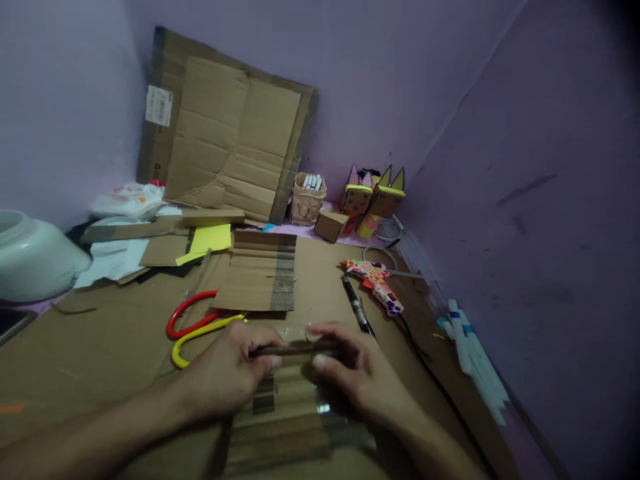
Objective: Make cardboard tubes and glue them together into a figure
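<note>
Between my two hands is a piece of cardboard (296, 349), seen almost edge-on as a thin brown line. My left hand (245, 357) pinches its left end between thumb and fingers. At the other end, my right hand (345, 363) grips it with the thumb below and the fingers curled over the top. Beneath the hands lies corrugated cardboard with shiny clear tape (285, 433); whether it joins the held piece I cannot tell. Scissors (193, 327) with red and yellow handles lie just beyond my left hand, their blades partly hidden under a flat cardboard piece (255, 273).
A floral glue gun (373, 277) and a dark pen (356, 305) lie at the right, with glue sticks (473, 353) along the wall. Behind stand a marker holder (307, 200), a small cardboard box (331, 225), cardboard figures (387, 197) and large leaning cardboard (225, 133). A pale pot (35, 260) stands left.
</note>
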`<state>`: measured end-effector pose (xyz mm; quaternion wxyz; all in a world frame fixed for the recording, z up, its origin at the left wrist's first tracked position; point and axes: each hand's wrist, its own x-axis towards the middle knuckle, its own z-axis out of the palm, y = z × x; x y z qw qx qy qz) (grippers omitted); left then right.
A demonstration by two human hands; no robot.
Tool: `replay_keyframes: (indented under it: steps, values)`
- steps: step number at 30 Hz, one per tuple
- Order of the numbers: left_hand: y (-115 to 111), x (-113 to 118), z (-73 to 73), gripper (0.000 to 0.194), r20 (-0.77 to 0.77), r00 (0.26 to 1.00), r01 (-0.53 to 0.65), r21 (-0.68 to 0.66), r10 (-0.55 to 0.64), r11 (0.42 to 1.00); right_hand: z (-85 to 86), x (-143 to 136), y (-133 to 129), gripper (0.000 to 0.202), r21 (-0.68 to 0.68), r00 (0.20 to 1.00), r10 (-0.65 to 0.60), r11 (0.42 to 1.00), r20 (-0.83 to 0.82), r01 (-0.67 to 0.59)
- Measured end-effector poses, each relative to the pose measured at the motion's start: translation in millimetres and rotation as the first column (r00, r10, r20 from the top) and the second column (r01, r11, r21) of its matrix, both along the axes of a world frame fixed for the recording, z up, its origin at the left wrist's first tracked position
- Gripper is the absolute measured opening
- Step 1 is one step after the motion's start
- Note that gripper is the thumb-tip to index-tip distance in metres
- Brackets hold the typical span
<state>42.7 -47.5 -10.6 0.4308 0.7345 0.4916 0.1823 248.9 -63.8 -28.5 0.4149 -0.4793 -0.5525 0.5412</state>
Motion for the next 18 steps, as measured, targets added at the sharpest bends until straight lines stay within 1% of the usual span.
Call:
replay_keyframes:
  steps: [1,3,4,7,9,11,12,13,15,17,18]
  values:
    - [2.8,-1.3,0.3,0.019,0.046,0.999,-0.016,-0.034,0.017,0.999,1.4,10.0,-0.4,0.031,0.073,0.999,-0.041,0.996,-0.009,0.042]
    - [7.4,-4.1,0.0,0.021,0.14,0.989,-0.026,-0.095,0.039,0.995,6.8,31.4,-5.1,0.023,0.242,0.996,-0.094,0.966,-0.001,0.092]
    - [8.8,-5.2,-0.6,0.021,0.173,0.984,-0.022,-0.114,0.042,0.993,10.6,40.8,-9.1,0.022,0.287,0.995,-0.086,0.955,0.047,0.069]
    - [10.4,-6.2,-2.6,0.021,0.224,0.972,-0.03,-0.158,0.065,0.987,21.2,56.6,-22.4,0.03,0.343,0.977,0.051,0.932,0.207,-0.121]
    - [10.3,-5.6,-3.5,0.021,0.259,0.961,-0.038,-0.217,0.095,0.975,23.4,55.9,-27.3,0.037,0.368,0.957,0.104,0.907,0.27,-0.203]
    - [10.1,-5.0,-4.4,0.022,0.282,0.953,-0.032,-0.268,0.111,0.963,19.7,49.5,-27.3,0.041,0.402,0.952,0.127,0.885,0.277,-0.235]
    - [10.0,-5.0,-4.9,0.024,0.286,0.952,-0.031,-0.274,0.112,0.961,16.1,45.3,-26.2,0.04,0.416,0.956,0.133,0.878,0.261,-0.236]
    - [9.9,-5.1,-5.5,0.025,0.283,0.953,-0.034,-0.265,0.111,0.964,12.0,41.0,-24.8,0.035,0.422,0.962,0.132,0.878,0.238,-0.225]
    - [9.6,-5.5,-6.9,0.026,0.268,0.957,-0.048,-0.22,0.108,0.974,3.6,33.1,-22.8,0.02,0.378,0.979,0.105,0.911,0.176,-0.166]
    - [8.8,-5.7,-7.8,0.027,0.247,0.964,-0.052,-0.179,0.096,0.982,-2.5,26.8,-23.4,0.007,0.235,0.993,0.079,0.967,0.088,-0.097]
    - [8.2,-5.4,-7.9,0.027,0.242,0.967,-0.04,-0.169,0.081,0.985,-4.4,24.2,-24.5,0.006,0.145,0.997,0.067,0.987,0.045,-0.073]
